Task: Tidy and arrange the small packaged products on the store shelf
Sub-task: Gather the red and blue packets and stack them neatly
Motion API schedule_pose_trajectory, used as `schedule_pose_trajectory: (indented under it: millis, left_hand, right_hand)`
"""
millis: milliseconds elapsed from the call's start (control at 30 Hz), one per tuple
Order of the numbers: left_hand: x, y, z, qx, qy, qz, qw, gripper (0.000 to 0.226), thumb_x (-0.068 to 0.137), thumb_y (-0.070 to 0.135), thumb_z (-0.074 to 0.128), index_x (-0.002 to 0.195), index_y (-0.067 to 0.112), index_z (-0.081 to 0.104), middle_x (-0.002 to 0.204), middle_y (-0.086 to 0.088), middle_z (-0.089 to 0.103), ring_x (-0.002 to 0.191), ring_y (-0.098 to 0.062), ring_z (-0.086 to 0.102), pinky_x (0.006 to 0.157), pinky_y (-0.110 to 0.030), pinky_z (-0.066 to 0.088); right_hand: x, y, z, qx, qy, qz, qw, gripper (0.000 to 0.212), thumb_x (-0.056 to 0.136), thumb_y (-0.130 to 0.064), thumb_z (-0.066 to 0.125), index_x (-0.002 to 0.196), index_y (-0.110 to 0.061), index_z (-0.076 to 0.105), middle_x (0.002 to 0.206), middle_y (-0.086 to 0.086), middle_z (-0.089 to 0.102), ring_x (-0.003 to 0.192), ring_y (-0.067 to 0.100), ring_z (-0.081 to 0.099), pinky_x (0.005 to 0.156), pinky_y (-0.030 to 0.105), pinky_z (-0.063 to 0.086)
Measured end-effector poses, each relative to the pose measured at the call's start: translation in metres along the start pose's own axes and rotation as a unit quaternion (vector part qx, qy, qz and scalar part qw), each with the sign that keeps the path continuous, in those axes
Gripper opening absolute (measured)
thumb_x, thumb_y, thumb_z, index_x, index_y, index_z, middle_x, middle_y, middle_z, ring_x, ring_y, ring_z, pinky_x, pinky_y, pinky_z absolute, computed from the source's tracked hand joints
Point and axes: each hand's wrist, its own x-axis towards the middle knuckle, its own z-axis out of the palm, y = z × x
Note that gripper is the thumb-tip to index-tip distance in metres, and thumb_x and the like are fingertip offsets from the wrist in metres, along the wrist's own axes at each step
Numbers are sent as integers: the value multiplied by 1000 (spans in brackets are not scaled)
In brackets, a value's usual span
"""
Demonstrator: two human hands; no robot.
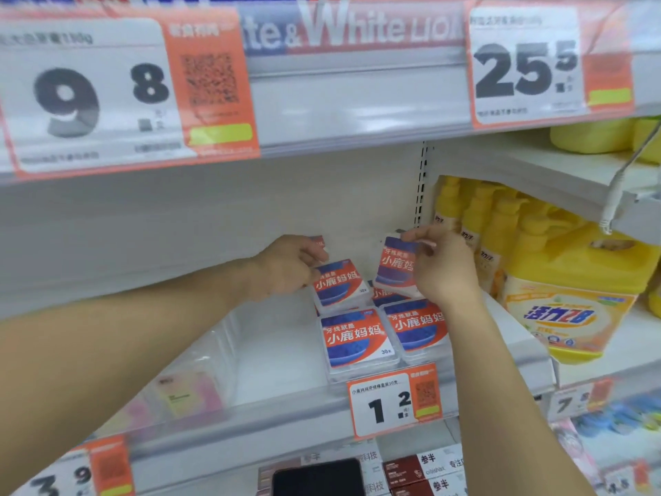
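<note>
Both hands (286,266) (441,270) grip floss boxes (338,286).

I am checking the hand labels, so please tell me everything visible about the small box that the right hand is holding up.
The raised floss-pick box is a small clear plastic case with a red and blue label bearing white Chinese characters. It stands nearly upright, tilted slightly, above the other boxes of the same kind at the shelf's right end. The right hand pinches its upper right edge and hides that side. Yellow bottles stand just behind and to its right.
</note>
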Motion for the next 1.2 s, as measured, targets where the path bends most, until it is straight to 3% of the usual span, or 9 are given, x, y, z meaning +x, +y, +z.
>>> schedule_pose_trajectory:
  millis: [133, 233, 333, 467, 600, 867, 1000, 1067, 1200]
  left_hand:
    - [-2, -2, 9, 121, -28, 12, 992, 35, 93, 6, 60, 126, 15, 61, 124, -3, 57, 107, -17, 54, 81, -27, 52]
    - [0, 3, 9, 166, -31, 23, 985, 36, 94, 8, 58, 130, 15, 59, 134, -2, 56, 111, -16, 55, 88, -28, 52]
    - [0, 11, 13, 191, -43, -24, 980, 37, 94, 27, 59, 129, 16, 57, 129, 0, 57, 113, -19, 57, 91, -33, 54]
    - [-1, 14, 19, 192, -72, -44, 978, 44, 87, 41, 64, 123, 18, 57, 120, -1, 63, 103, -21, 64, 80, -32, 57]
    - [-1, 15, 18, 215, -73, -57, 972, 48, 88, 43, 63, 128, 19, 54, 117, 1, 61, 100, -20, 63, 77, -31, 57]
    - [-3, 20, 16, 275, -75, -66, 956, 45, 90, 45, 59, 125, 17, 57, 109, 2, 61, 84, -18, 68, 63, -23, 53]
    - [-5, 19, 16, 251, -88, -66, 962, 42, 90, 42, 59, 123, 14, 58, 110, 1, 64, 81, -18, 69, 61, -22, 54]
    - [-6, 19, 17, 228, -91, -74, 967, 40, 91, 38, 59, 123, 14, 56, 108, 0, 63, 76, -17, 68, 59, -21, 54]
    - [-10, 19, 20, 192, -87, -89, 974, 42, 92, 37, 60, 126, 14, 53, 107, -1, 62, 82, -18, 66, 62, -24, 55]
  right_hand:
    - [3, -1, -1, -124, -102, 0, 987, 63, 88, 9, 55, 138, -28, 52, 140, 4, 55, 117, 28, 59, 80, 37, 58]
    - [5, -1, 1, -188, -112, 38, 975, 66, 88, 4, 59, 146, -26, 46, 147, 8, 48, 120, 30, 57, 88, 40, 57]
    - [4, 4, 0, -166, -90, 102, 977, 54, 94, -11, 59, 145, -18, 43, 143, 11, 52, 115, 28, 60, 82, 34, 54]
    - [7, 8, -10, -136, -69, 134, 979, 47, 93, -28, 66, 136, -14, 55, 129, 10, 63, 86, 20, 59, 66, 29, 47]
    - [12, 12, -13, -111, -96, 98, 984, 36, 98, -20, 57, 133, -25, 59, 136, 8, 59, 105, 27, 64, 76, 34, 58]
    - [13, 10, -16, -156, -216, 48, 963, 46, 103, -9, 42, 141, -33, 51, 142, -1, 54, 116, 25, 61, 86, 38, 60]
    - [11, 10, -23, -113, -250, 62, 960, 52, 101, -8, 47, 145, -35, 42, 145, -3, 52, 107, 17, 60, 72, 30, 61]
    - [9, 9, -26, -97, -247, 72, 961, 49, 100, -17, 53, 144, -35, 43, 146, -2, 50, 101, 16, 59, 63, 24, 56]
    - [6, 4, -29, -109, -258, 87, 956, 49, 94, -26, 64, 139, -32, 48, 140, 1, 56, 97, 20, 65, 68, 28, 59]
